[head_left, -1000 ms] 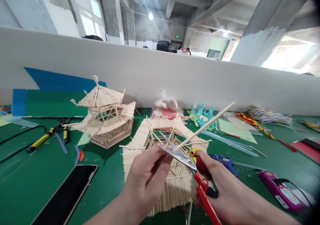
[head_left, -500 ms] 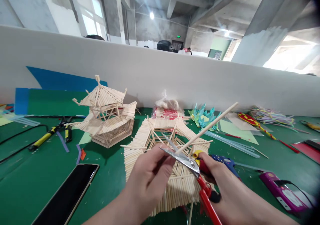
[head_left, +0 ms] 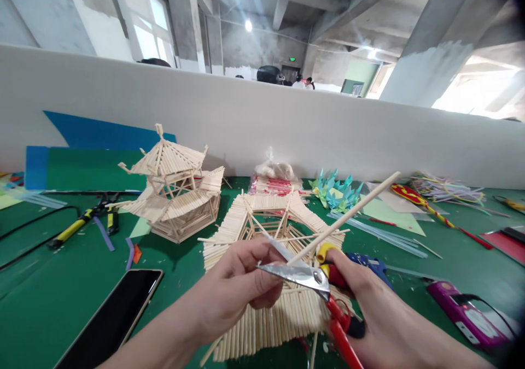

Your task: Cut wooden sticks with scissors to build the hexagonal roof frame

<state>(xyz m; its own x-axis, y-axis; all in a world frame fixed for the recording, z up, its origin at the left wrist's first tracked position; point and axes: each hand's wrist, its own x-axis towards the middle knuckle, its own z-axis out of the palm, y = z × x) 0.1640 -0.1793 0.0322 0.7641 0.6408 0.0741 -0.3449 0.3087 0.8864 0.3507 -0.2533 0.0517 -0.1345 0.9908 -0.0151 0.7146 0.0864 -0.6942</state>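
Observation:
My right hand (head_left: 361, 303) grips scissors (head_left: 303, 277) with red and yellow handles, their silver blades apart and pointing left. A thin wooden stick (head_left: 348, 216) slants up to the right, its lower end between the blades. My left hand (head_left: 241, 281) is closed in a pinch at that lower end, close to the blades; its fingertips are partly hidden. Beneath both hands lies a many-sided roof frame (head_left: 270, 320) built of wooden sticks, open in the middle. A two-tiered stick pavilion (head_left: 176, 194) stands to the left of it.
On the green table (head_left: 172, 331) lie a phone (head_left: 110, 320), yellow-handled pliers (head_left: 77, 227), a blue glue gun (head_left: 369, 265) and a purple device (head_left: 463, 314) with a cable. Behind are bagged sticks (head_left: 274, 183), folded paper (head_left: 336, 191) and a white partition (head_left: 246, 117).
My left hand has turned and dropped slightly, its fingers curled more. The scissor blades are spread a little wider, and the stick has shifted slightly right and down.

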